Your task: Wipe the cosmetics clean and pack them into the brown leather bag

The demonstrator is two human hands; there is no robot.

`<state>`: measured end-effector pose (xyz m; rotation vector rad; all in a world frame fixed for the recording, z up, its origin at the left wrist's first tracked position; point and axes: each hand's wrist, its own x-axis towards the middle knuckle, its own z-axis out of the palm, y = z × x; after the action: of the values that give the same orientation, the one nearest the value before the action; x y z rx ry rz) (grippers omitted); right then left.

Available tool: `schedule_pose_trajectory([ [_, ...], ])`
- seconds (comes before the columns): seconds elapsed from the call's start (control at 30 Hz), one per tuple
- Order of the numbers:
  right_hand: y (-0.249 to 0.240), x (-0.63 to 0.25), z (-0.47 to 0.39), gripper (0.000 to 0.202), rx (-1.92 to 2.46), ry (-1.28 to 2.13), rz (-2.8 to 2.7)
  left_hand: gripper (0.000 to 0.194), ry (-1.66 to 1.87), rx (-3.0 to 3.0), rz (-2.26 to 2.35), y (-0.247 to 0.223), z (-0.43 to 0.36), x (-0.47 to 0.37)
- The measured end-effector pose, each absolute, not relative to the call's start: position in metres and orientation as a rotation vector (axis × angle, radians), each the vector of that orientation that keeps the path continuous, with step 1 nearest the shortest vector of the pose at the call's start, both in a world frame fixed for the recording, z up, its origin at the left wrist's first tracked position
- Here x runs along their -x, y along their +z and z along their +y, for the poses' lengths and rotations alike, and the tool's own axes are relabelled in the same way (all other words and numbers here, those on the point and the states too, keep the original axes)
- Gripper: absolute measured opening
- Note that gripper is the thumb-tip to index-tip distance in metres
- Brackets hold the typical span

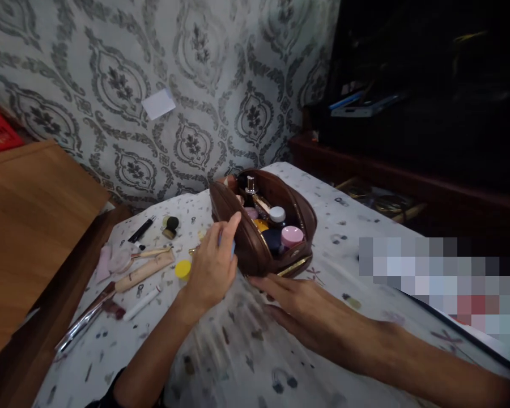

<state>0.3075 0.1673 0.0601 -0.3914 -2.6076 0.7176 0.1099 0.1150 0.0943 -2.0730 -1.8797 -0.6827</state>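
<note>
A brown toiletry bag (246,238) stands unzipped, packed with cosmetics. Among them are a pink-lidded jar (292,236), a white-capped jar (277,214) and a bottle with a silver cap (250,185). Close against the bag's left side, my left hand (212,266) has its fingers curled round a small light-blue item (233,247), mostly hidden by the fingers. My right hand (291,294) reaches to the bag's lower front corner, fingers stretched out and fingertips at its base; nothing shows in it. A yellow cap (182,270) lies just left of my left hand.
Makeup items lie on the patterned white cloth (255,362) to the left: a beige tube (144,271), a white pen-like stick (141,303), a black tube (141,229) and brushes. A wooden panel (38,226) borders the left; a pixelated patch covers something at right.
</note>
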Motion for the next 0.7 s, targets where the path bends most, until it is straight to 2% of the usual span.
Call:
schedule_pose_trajectory([
  [0.1,0.053,-0.295,0.165,0.037,0.402,0.865,-2.635,0.076,-0.695,2.099,-1.914,0.084,0.104,-0.099],
  [0.2,0.042,-0.28,0.161,0.044,0.408,0.953,-2.587,0.065,-0.606,2.076,-2.009,0.076,0.088,-0.08],
  [0.33,0.032,-0.257,0.15,0.044,0.426,1.066,-2.545,0.047,-0.472,1.868,-2.181,0.071,0.066,-0.039],
  [0.47,0.031,-0.226,0.137,0.042,0.469,1.223,-2.52,0.04,-0.251,1.479,-2.434,0.065,0.047,0.012],
  [0.57,0.023,-0.201,0.128,0.041,0.472,1.452,-2.454,0.036,-0.077,1.233,-2.6,0.055,0.037,0.046],
  [0.7,0.004,-0.179,0.121,0.041,0.475,1.791,-2.221,0.034,-0.07,1.181,-2.649,0.039,0.03,0.067],
])
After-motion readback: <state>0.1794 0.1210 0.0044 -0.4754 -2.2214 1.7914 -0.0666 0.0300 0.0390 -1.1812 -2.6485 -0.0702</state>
